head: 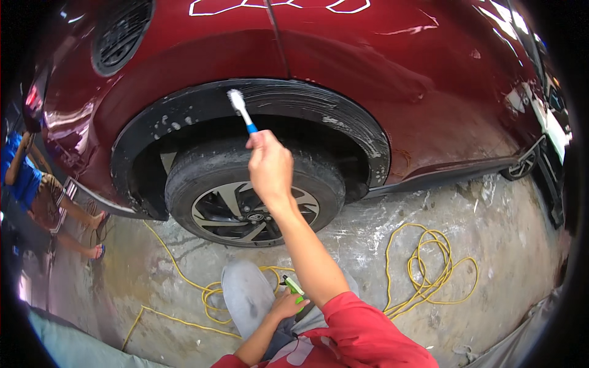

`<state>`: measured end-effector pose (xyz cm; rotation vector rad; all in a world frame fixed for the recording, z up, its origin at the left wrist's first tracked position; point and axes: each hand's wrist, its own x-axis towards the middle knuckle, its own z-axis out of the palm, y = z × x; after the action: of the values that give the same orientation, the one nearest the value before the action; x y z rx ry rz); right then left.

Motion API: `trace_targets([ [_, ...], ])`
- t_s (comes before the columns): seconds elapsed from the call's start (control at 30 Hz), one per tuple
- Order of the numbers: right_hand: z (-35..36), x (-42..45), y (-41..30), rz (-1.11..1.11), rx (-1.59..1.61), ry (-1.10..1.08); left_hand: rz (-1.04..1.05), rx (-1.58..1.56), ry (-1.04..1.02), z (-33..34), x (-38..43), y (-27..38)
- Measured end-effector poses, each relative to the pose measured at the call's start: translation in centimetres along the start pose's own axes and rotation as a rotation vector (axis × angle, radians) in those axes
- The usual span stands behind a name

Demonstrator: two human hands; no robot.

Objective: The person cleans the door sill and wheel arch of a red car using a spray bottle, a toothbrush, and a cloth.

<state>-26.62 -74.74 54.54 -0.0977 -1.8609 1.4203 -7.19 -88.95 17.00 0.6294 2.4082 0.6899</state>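
My right hand grips the blue part of a white-and-blue toothbrush. The brush head lies over the black wheel-arch trim of a dark red car; whether its bristles touch cannot be told. Whitish streaks run along the trim to the right of the brush, and foamy white spots dot it to the left. Low in the view, by my knee, my left hand holds a green spray bottle, partly covered by the fingers. Below the arch sits the tire with its alloy wheel, partly behind my right forearm.
A yellow cord lies coiled on the concrete floor at right, with another yellow cord at left. At the far left stands a person in a blue shirt. Grey cloth borders the lower right.
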Motion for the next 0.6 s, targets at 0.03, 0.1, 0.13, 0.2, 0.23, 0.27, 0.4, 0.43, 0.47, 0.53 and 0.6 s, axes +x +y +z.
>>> trace_targets([
  [0.03, 0.0, -0.3, 0.2, -0.006, 0.047, 0.069, -0.020, 0.002, -0.020, 0.1, -0.6, 0.0],
  [0.1, -1.6, 0.0, -0.7, 0.321, 0.149, 0.116, -0.011, -0.028, -0.008, -0.2, -0.8, -0.5],
  [0.13, -0.6, -0.1, -0.2, 0.172, 0.122, 0.168, -0.004, -0.043, -0.020, -0.8, -0.7, 0.8],
  [0.2, 2.2, -0.5, -0.6, -0.054, -0.052, 0.063, -0.038, -0.056, -0.061, -2.1, -1.3, 3.5],
  [0.23, 2.7, -0.3, -2.4, 0.011, 0.031, -0.128, -0.025, -0.077, -0.039, -2.3, -1.8, 3.4],
  [0.27, 2.8, -0.5, -2.3, 0.004, 0.097, 0.013, -0.010, -0.098, -0.018, -2.5, -2.3, 3.4],
  [0.4, 2.3, -0.2, -2.2, 0.110, 0.129, 0.100, 0.128, -0.288, 0.132, -4.8, -2.7, 5.4],
  [0.43, 4.2, -0.5, -3.0, -0.045, 0.037, 0.052, 0.085, -0.229, 0.057, -3.7, -1.9, 4.1],
  [0.47, 5.4, -1.3, -4.5, -0.077, 0.052, -0.151, 0.021, -0.172, -0.012, -1.6, -1.1, 0.8],
  [0.53, 4.7, -1.3, -3.3, 0.065, 0.182, 0.021, -0.063, -0.101, -0.132, -1.9, -0.9, 1.4],
  [0.6, 4.0, -0.8, -3.4, 0.096, 0.185, 0.051, 0.009, -0.145, -0.023, -3.0, -1.6, 3.4],
])
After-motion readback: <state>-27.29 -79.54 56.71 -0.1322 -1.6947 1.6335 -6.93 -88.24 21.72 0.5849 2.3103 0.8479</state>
